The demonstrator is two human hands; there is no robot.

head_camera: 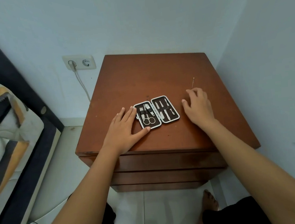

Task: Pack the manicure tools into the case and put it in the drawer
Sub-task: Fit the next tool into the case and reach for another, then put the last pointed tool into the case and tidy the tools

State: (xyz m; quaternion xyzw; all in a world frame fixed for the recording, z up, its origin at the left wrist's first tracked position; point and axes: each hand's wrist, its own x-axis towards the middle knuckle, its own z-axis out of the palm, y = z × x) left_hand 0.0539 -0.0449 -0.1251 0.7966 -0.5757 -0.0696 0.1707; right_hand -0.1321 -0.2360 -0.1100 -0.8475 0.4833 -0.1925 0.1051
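Case (156, 112): lies open and flat on the bench (157, 71), a little nearer the front edge than the middle, both halves facing up.
Left half of case: holds scissors (148, 120) and a nail clipper (147, 109) under a dark strap.
Right half of case: holds a row of slim metal tools (165, 110) (too small to tell apart) under a second strap.
Left hand (125, 130): open and flat on the bench, fingers spread; fingertips touch the case's left rim and the thumb tip touches its near rim; it grips nothing.
Right hand (199, 107): open, fingers loosely curled, resting on the bench just right of the case, apart from it and holding nothing.
Pin (193, 82): thin, pale-headed, lying on the bench just beyond the right hand's fingertips.
Drawers (165, 164): stacked fronts below the top, all closed.
Surroundings: wall socket (79, 62) with a white cable at left; bed (7, 124) at far left.
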